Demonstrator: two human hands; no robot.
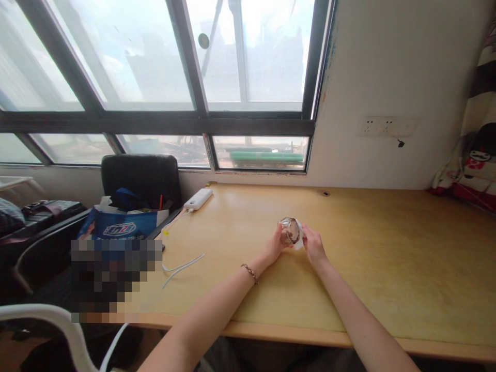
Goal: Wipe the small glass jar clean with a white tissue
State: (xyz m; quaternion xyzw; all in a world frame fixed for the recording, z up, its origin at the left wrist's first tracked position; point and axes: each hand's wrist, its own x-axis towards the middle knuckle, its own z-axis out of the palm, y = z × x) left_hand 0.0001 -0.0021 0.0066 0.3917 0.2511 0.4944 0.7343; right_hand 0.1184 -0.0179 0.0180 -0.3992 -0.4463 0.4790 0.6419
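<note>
Above the middle of the yellowish table (240, 279), a small round object (290, 231) with a brown face, a dark rim and shiny patches is held up. I cannot make out its exact kind. My left hand (276, 246) is closed around its left and lower side, thumb on the near face. At its right edge a pale translucent piece (299, 239) shows. My right hand (313, 244) pinches that piece between thumb and fingers. A braided bracelet (250, 274) circles my left wrist.
A white power bank (198, 199) with a cable lies at the table's far left. Another white cable end (184, 266) rests nearer. Beyond the left edge, a blue bag (127, 222) stands on a black chair (141, 175). Wall sockets (378, 125) and a window are behind.
</note>
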